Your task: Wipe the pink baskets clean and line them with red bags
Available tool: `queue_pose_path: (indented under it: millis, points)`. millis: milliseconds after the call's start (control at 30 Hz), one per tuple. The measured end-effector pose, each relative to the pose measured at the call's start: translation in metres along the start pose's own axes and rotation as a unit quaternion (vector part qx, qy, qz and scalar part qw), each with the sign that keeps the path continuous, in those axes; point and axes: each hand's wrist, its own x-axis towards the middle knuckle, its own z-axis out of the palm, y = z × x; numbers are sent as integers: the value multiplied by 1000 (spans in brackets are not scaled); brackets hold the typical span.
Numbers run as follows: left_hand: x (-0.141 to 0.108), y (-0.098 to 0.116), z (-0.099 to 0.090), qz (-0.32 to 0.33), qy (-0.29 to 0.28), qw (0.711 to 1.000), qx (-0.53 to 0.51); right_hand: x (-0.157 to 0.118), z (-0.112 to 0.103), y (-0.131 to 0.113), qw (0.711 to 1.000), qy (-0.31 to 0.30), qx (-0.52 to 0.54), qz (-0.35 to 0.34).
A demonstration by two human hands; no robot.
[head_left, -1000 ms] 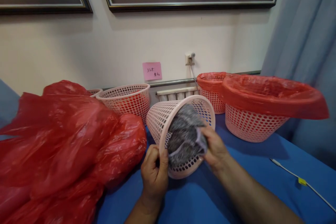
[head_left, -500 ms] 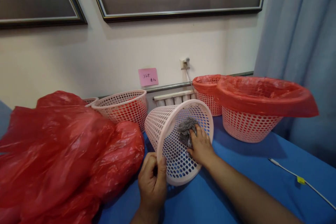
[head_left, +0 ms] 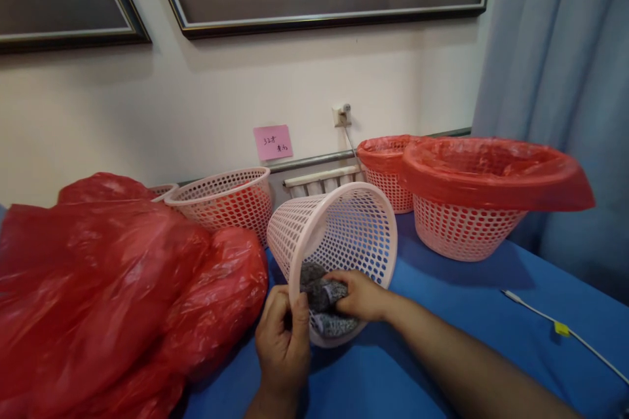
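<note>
A pale pink perforated basket (head_left: 289, 226) lies tilted on its side, its round mouth facing me. My left hand (head_left: 284, 334) grips the lower left of its rim, thumb on the front. Inside the mouth, my right hand (head_left: 361, 294) holds a crumpled grey cloth (head_left: 327, 301) against the lower left inner wall. Some fingertips of the right hand are hidden in the cloth.
Red plastic bags (head_left: 122, 294) are heaped at the left, beside another pink basket (head_left: 230, 200). Red-lined baskets stand at the right, the larger one (head_left: 466, 229) nearer. A white cable (head_left: 584, 340) crosses the blue table (head_left: 457, 314).
My right hand and the grey cloth have moved down and left inside the basket. The left hand keeps its hold on the rim. The view has shifted slightly.
</note>
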Motion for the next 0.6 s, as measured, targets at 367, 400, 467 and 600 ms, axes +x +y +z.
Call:
queue_pose_path:
  millis: [367,400,467,600]
  points:
    - [1,6,-1,-6,-9,1000,2,-9,-86,14,866,486,26,-119]
    - [1,6,-1,-8,-10,1000,2,-9,-90,19,888,449,-42,-91]
    - [1,5,-1,-9,-11,1000,2,-5,-88,25,937,324,-133,-6]
    - [0,1,-1,-3,-3,1000,3,0,-55,19,974,157,-143,84]
